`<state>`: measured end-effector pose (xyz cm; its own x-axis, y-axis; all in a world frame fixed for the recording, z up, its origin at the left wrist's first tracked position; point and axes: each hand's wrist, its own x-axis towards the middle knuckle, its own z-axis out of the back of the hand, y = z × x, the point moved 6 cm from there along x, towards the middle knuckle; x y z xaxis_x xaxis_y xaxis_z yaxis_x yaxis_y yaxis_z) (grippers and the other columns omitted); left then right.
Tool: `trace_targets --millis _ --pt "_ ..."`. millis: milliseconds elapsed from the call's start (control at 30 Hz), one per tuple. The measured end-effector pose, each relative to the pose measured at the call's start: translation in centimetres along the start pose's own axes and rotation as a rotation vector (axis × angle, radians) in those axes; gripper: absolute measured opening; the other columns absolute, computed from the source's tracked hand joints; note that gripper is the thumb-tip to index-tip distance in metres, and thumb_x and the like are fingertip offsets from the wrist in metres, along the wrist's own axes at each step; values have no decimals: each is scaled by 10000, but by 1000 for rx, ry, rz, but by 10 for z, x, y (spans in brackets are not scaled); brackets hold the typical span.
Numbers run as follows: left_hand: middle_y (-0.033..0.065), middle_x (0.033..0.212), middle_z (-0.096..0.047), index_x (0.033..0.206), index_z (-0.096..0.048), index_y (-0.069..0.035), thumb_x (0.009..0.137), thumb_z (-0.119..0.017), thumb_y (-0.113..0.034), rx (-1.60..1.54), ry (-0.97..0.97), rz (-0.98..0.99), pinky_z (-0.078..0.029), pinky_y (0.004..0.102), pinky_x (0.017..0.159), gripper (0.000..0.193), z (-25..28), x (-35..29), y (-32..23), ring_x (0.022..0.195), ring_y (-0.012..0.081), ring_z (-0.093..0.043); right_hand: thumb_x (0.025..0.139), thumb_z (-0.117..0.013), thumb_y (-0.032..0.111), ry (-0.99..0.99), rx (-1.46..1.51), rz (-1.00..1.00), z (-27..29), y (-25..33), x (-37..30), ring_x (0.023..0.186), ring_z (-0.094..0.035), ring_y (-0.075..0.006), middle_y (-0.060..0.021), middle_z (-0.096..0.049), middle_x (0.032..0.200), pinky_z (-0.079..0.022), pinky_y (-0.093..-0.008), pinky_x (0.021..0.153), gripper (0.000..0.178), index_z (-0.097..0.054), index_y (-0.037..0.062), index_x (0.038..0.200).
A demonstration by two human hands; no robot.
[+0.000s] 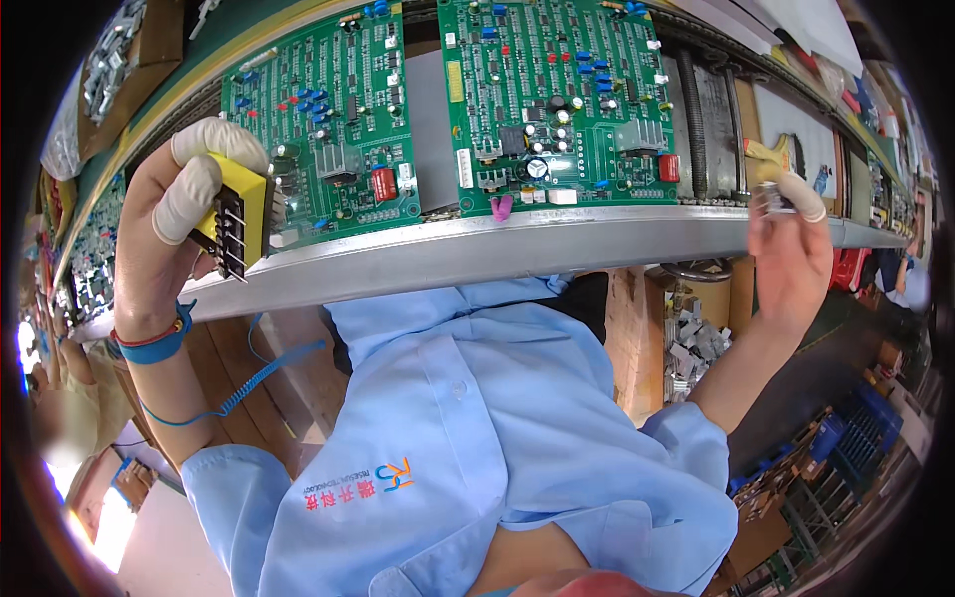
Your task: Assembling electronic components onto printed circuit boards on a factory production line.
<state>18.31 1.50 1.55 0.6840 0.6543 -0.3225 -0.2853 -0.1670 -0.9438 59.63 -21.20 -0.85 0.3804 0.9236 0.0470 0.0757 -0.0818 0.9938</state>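
Observation:
My left hand (159, 209), in white finger cots, grips a yellow transformer (261, 207) with a dark base and a row of metal pins turned toward me. It hovers over the lower left of a green circuit board (333, 109). To the right of that board lies a second green circuit board (552, 104), filled with blue, red and silver components. My right hand (796, 244) is raised over the rail at the right, its fingers pinching a small silvery metal part (774, 202) whose exact kind I cannot make out.
A metal rail (557, 231) runs along the near side of the boards. Below it at the right, a cardboard box (696, 343) holds silvery metal pieces. Another carton (129, 85) of metal parts stands at the upper left. A coiled blue cord (264, 383) hangs from my left wristband.

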Motion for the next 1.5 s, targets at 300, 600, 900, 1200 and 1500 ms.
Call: trace_targets --millis 300,600,900,1200,1500 --pt "133 1091 -654 1184 -588 20 855 -730 -322 -4 28 -151 -528 275 845 496 -20 8 -12 981 181 -645 709 -689 -90 360 -995 467 -146 14 26 840 -634 -274 -109 -635 989 -512 -328 681 389 -671 29 1078" --pt "178 1118 -619 1118 -585 1 888 -639 -195 13 61 -160 -458 368 977 307 -27 18 -12 1083 248 -593 675 -699 -43 424 -1159 616 -162 8 26 766 -614 -284 -110 -625 911 -512 -359 633 340 -659 -3 1010" --pt "187 1120 -632 1108 -609 -13 909 -616 -176 -21 69 -168 -474 363 965 258 -38 17 -11 1070 249 -606 668 -689 -39 424 -1186 681 -161 10 23 773 -624 -282 -111 -630 910 -523 -350 642 324 -664 -12 990" --pt "183 1135 -639 1131 -609 3 898 -664 -191 77 43 -67 -498 339 940 308 -49 17 -15 1048 252 -633 709 -628 -15 545 -1195 753 -156 9 29 807 -634 -231 -67 -637 924 -530 -327 650 285 -685 9 987" --pt "203 1277 -560 1368 -461 23 603 -908 -423 -62 74 -95 -430 366 1044 991 -72 25 -16 1209 261 -550 734 -690 -36 571 -1204 760 -139 21 24 923 -656 -315 -145 -666 1104 -542 -390 783 405 -674 11 1136"
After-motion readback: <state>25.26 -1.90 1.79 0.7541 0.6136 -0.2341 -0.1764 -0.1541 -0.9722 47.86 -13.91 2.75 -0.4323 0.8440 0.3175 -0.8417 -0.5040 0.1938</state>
